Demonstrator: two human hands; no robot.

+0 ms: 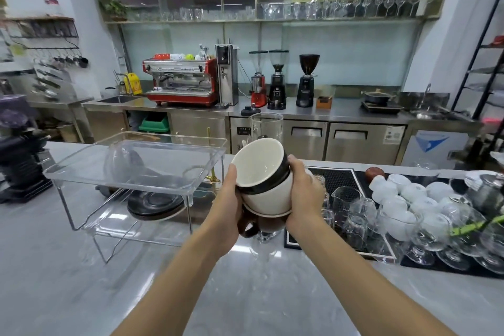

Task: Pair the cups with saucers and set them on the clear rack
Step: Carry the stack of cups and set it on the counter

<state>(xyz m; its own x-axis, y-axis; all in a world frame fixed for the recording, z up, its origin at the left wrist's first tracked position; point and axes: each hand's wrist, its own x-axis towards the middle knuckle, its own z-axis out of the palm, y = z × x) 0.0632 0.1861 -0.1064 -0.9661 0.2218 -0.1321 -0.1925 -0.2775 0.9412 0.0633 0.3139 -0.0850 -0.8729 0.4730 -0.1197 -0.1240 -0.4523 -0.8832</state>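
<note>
Holding a nested stack of cups (pixel 266 188) above the surface (pixel 81 281), left hand (pixel 230 199) and right hand (pixel 304 194) each with a grip pressed on its sides. Best to keep it level and split cups off one by one. Saucers (pixel 155 206) sit on the clear rack's (pixel 131 169) lower tier, left. Glassware (pixel 354 215) crowds the right; tall glass (pixel 266 125) just behind.

Café bar: espresso machine (pixel 181 82), grinders (pixel 277 79)
</note>
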